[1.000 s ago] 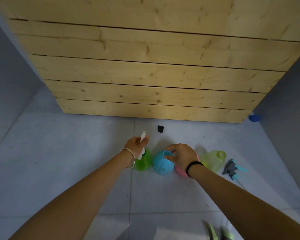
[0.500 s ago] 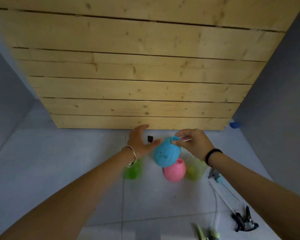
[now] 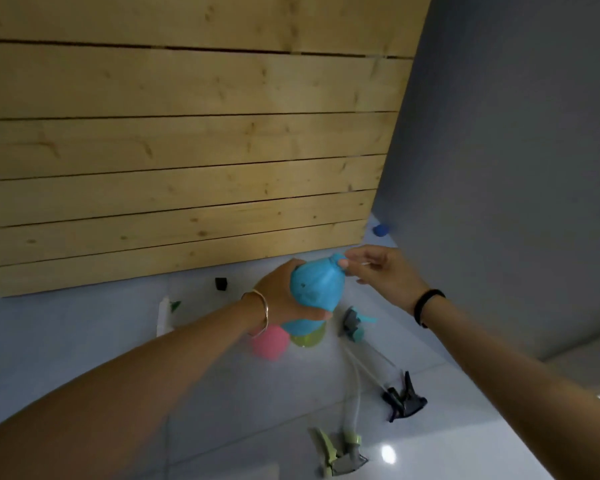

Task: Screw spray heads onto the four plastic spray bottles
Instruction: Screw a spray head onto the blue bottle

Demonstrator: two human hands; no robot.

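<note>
Blue bottle [image 3: 315,289]: held off the floor [image 3: 84,334] in front of the plank wall [image 3: 187,150]; body low and left, neck up and to the right.
Long axis: tilted, running from the left palm toward the right fingertips.
Left hand [image 3: 284,296]: closed round the belly from the left and beneath; thumb across the lower front.
Right hand [image 3: 378,271]: fingers pinched at the neck opening, perhaps round something thin and pale; contents too blurred to tell.
Nearer hand: left carried the body; right sat at the mouth, the end that takes a head.
Teal head [image 3: 355,322]: on the floor just below and right of the bottle, nearest the right hand.
Black head [image 3: 404,398]: on the floor further toward the camera, tube [image 3: 364,365] trailing toward the bottles.
Green head [image 3: 340,448]: on the floor nearest the camera.
Pink bottle [image 3: 270,342]: standing on the floor beneath the left wrist, without a head.
Yellow bottle [image 3: 308,337]: beside the pink one, mostly hidden behind the blue.
Judged step: neck presented rightward, so a head probably fetched by the right hand; none seen fitted on these three bottles.
</note>
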